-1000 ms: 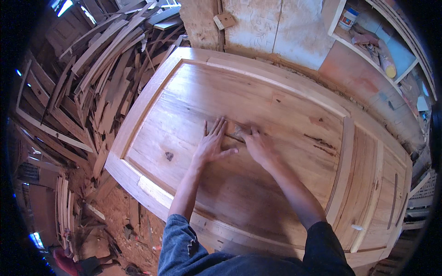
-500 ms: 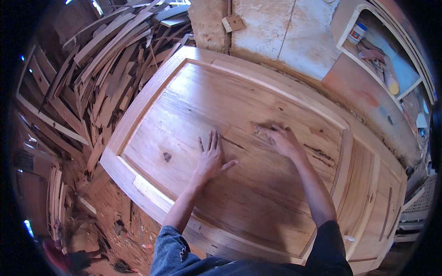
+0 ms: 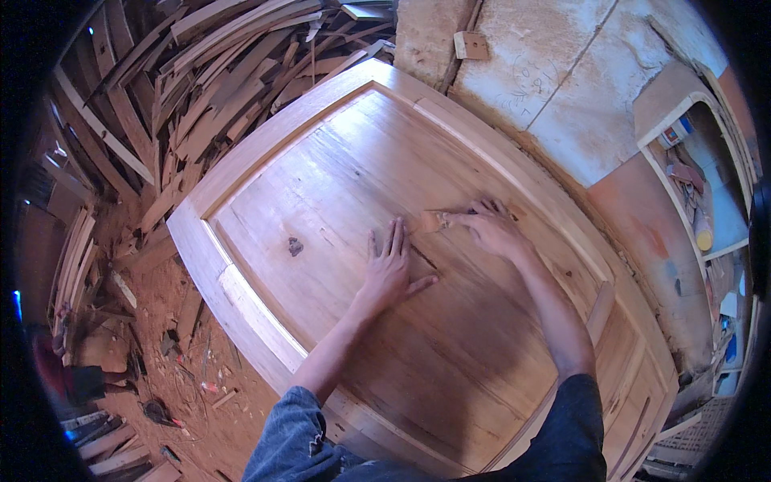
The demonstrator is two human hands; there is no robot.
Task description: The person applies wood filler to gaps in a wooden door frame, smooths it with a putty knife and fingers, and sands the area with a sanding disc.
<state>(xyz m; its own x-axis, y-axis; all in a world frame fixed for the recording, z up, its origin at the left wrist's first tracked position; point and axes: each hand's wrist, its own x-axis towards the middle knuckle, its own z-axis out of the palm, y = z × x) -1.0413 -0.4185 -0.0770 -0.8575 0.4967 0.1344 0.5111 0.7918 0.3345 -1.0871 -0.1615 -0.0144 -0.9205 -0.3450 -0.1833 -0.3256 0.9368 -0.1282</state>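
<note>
Under both my hands lies a large framed wooden panel (image 3: pixel 337 193), like a door, with a smooth sheen, dark knots and a thin dark crack (image 3: pixel 423 255). My left hand (image 3: pixel 389 269) rests flat on it beside the crack, fingers stretched out and thumb apart. To its right, my right hand (image 3: pixel 494 229) presses a small tan piece (image 3: pixel 432 221) against the wood, thumb side at its edge. This piece looks like folded sandpaper, but is partly covered and I cannot be sure. A dark knot shows just past the right fingertips.
Wood offcuts (image 3: pixel 233 88) are heaped at the far left. Reddish dirt with scraps (image 3: pixel 201 386) covers the floor at the lower left. A pale wall slab (image 3: pixel 554 80) borders the far side. An open shelf (image 3: pixel 707 185) with a tub and tools stands right. Dark red cloth shows at the left edge.
My right hand and the tan piece have slid left across the panel, closer to my left hand. The left hand stays flat beside the crack. The whole view has turned somewhat.
</note>
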